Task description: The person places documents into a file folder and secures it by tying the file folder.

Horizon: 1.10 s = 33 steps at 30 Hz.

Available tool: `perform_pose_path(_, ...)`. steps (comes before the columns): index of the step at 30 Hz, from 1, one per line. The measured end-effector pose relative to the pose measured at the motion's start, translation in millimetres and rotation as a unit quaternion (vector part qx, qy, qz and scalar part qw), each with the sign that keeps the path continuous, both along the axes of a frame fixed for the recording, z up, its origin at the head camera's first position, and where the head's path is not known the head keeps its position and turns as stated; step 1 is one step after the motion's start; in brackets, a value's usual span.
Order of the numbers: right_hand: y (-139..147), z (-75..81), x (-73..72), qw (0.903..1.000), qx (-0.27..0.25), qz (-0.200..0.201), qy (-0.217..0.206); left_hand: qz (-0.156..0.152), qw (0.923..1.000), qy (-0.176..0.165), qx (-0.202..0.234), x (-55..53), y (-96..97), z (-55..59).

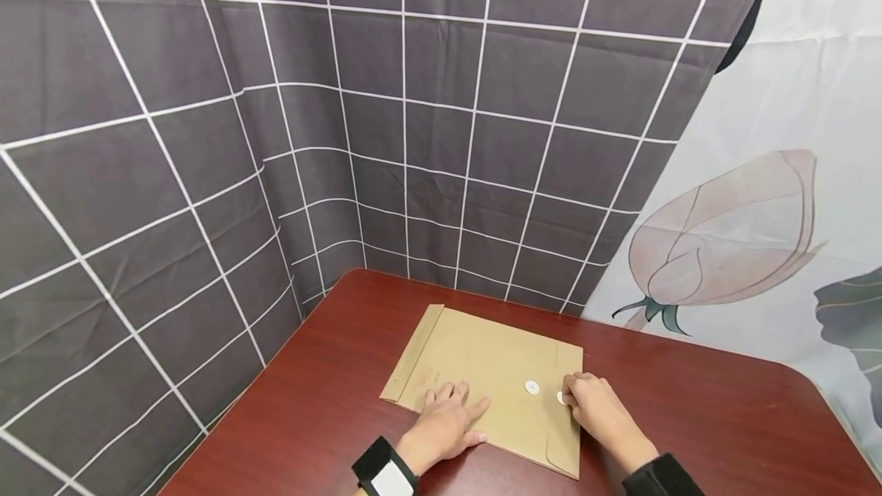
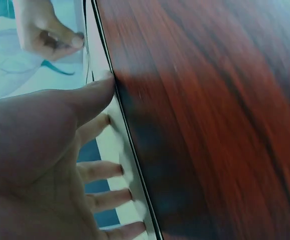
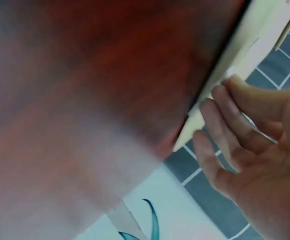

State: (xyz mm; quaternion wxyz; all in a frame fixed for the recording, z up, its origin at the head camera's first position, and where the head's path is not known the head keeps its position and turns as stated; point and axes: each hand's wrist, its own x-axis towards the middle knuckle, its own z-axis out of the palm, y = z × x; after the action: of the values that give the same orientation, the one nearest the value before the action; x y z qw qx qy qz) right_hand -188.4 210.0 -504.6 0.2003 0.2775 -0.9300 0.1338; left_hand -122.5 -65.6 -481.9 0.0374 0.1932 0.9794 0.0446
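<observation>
A tan paper document envelope (image 1: 496, 350) lies flat on the table, with one white round button (image 1: 532, 387) on its body and a second white button (image 1: 560, 398) on its flap at the right end. My left hand (image 1: 444, 425) rests spread on the envelope's near edge; in the left wrist view its thumb and straight fingers (image 2: 102, 171) lie along the paper. At the flap, my right hand (image 1: 599, 408) pinches with thumb and forefinger at the second button, partly covering it. The right wrist view shows those fingertips (image 3: 231, 82) together at the white disc, other fingers loosely bent.
The dark red wooden table (image 1: 696, 419) has rounded corners. Behind and to the left hangs a grey curtain with white grid lines (image 1: 441, 136). A white cloth with a printed flower bud (image 1: 717, 236) hangs at the right. Faint red print marks the envelope's left end.
</observation>
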Motion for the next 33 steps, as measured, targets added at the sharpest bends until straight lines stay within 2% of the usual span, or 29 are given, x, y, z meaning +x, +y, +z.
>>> perform_pose_path(4, -1, 5.9, 1.2, 0.9989, 0.033, -0.004, -0.032, -0.015, 0.9998, 0.008, 0.009, 3.8, 5.7, -0.3)
perform_pose_path(6, -3, 8.4, 2.1, 0.9976, 0.062, -0.008, -0.03, -0.019, 0.9995, 0.005, 0.024, 4.7, 7.8, 0.9)
perform_pose_path(9, -7, 10.9, 2.5, 0.9912, 0.131, 0.012, 0.019, -0.029, 0.999, 0.001, 0.035, 5.4, 10.9, 3.5)
perform_pose_path(12, -11, 11.8, 2.5, 0.975, 0.204, 0.038, 0.078, -0.061, 0.9979, -0.003, 0.023, 8.1, 16.8, 5.4)
perform_pose_path(14, -13, 12.4, 2.5, 0.97, 0.226, 0.043, 0.078, -0.09, 0.9959, -0.01, 0.01, 11.0, 22.8, 5.8)
perform_pose_path(17, -14, 14.0, 2.8, 0.9765, 0.21, 0.045, 0.011, -0.123, 0.9918, -0.034, -0.006, 15.6, 33.9, 5.4)
perform_pose_path(21, -14, 17.4, 1.7, 0.9811, 0.166, 0.051, -0.085, -0.127, 0.9884, -0.081, -0.018, 18.5, 45.5, 5.4)
perform_pose_path(24, -13, 20.5, -0.4, 0.9814, 0.149, 0.058, -0.107, -0.122, 0.988, -0.094, -0.014, 19.1, 49.4, 5.0)
perform_pose_path(29, -10, 25.7, -5.0, 0.9834, 0.109, 0.072, -0.126, -0.126, 0.9875, -0.094, -0.007, 20.8, 55.2, 4.6)
perform_pose_path(33, -11, 25.0, -8.2, 0.9773, 0.088, 0.093, -0.169, -0.123, 0.9868, -0.105, 0.001, 22.8, 60.1, 2.8)
